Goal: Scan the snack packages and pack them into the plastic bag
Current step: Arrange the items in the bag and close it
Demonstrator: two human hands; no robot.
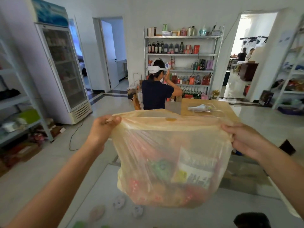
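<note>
While the translucent yellow plastic bag [148,145] is held up over the pale grey counter [102,181], its top edge is pinched at one corner by the left hand [103,127] and gripped at the other by the right hand [243,139]; colourful snack packages [192,173] are seen inside, at the bottom; packing is judged nearly finished; next, any unscanned package must be sought, or the mouth drawn closed.
</note>
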